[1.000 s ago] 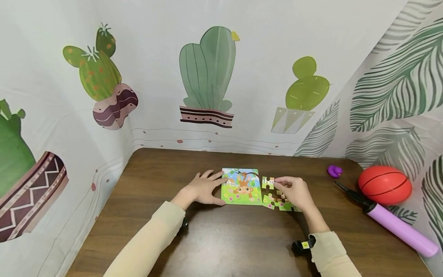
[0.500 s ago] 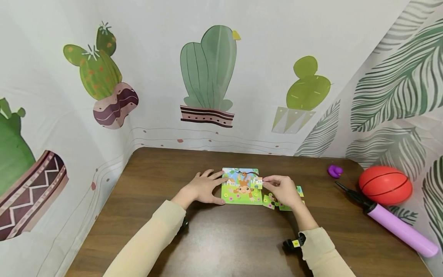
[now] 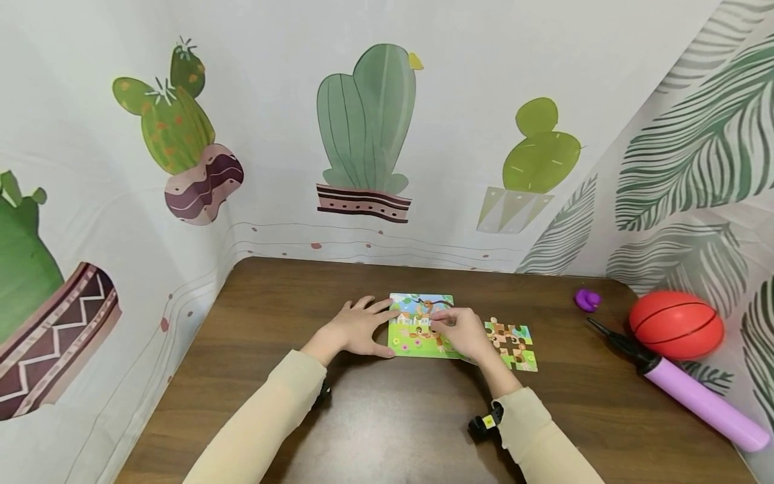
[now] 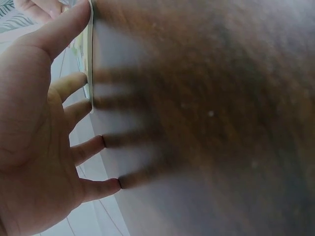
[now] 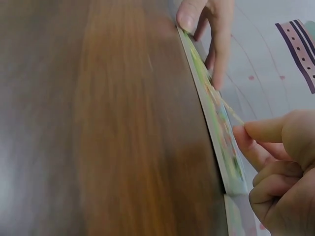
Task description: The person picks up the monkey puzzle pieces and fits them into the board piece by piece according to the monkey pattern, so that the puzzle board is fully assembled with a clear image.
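Note:
A square puzzle board (image 3: 406, 344) with a monkey picture lies on the wooden table. My left hand (image 3: 357, 327) is spread at its left side, thumb and fingertips at the board's edge; the left wrist view shows the fingers straight and apart. Over the board's middle, my right hand (image 3: 464, 334) pinches a thin puzzle piece (image 5: 231, 111) between thumb and finger. In the right wrist view the piece is tilted, its lower end close over the board. The right hand covers part of the board's right side in the head view.
Several loose puzzle pieces (image 3: 523, 356) lie to the right of the board, partly joined. Farther right are a purple rubber duck (image 3: 586, 300), a red ball (image 3: 676, 325) and a hand pump (image 3: 695, 396) with a lilac barrel. A printed curtain (image 3: 272, 168) stands behind the table.
My right hand has carried the puzzle piece leftward from the loose pieces to over the board's middle, uncovering the pieces on the right. My left hand has stayed at the board's left edge.

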The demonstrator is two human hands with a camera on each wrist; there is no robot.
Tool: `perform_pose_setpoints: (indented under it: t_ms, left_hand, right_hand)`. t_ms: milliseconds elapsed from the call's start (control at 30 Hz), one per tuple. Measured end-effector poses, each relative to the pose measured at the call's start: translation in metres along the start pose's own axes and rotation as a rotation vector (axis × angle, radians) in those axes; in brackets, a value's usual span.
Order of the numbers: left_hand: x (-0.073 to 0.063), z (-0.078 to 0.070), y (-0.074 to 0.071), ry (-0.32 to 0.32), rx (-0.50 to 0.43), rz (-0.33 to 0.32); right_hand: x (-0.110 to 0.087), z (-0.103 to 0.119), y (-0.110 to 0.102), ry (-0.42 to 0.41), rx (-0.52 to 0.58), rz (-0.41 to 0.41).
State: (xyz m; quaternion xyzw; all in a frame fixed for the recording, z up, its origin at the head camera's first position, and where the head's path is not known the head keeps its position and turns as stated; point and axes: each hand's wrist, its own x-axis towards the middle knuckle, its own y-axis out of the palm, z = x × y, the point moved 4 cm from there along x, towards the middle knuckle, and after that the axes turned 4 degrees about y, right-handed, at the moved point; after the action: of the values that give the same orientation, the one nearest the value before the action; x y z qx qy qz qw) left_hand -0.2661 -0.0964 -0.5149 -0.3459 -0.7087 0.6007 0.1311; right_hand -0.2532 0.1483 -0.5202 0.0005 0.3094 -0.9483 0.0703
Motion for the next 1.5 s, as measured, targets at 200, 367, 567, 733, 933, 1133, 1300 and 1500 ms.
perform_pose_setpoints:
  t_ms: [200,367,567,733,933,1133,1300,1500]
  left_hand:
    - [0.001,-0.004,-0.003,0.012,-0.004,-0.009]
    - [0.003,-0.006,-0.004,0.009,-0.007,-0.010]
    - [0.003,-0.008,-0.005,0.017,-0.022,0.000]
    - [0.004,-0.008,-0.005,0.015,-0.016,0.014]
    - [0.002,-0.006,-0.005,0.014,-0.025,0.011]
    - [-0.001,-0.003,-0.002,0.003,-0.020,0.000]
    - [0.000,-0.003,-0.001,0.003,-0.035,-0.009]
    - [-0.001,-0.004,-0.003,0.000,-0.041,-0.008]
  right_hand:
    - [0.007,0.004,0.010,0.050,0.058,0.035]
    - [0.011,0.006,0.016,0.082,0.069,0.052]
    - [0.012,0.008,0.019,0.122,0.069,0.040]
    - [0.013,0.007,0.020,0.141,0.060,0.022]
    - [0.013,0.008,0.022,0.153,0.018,0.019]
    - [0.010,0.011,0.018,0.105,-0.025,0.022]
    - [0.004,0.009,0.004,0.064,-0.059,-0.017]
    - [-0.003,-0.003,-0.024,0.055,-0.073,-0.062]
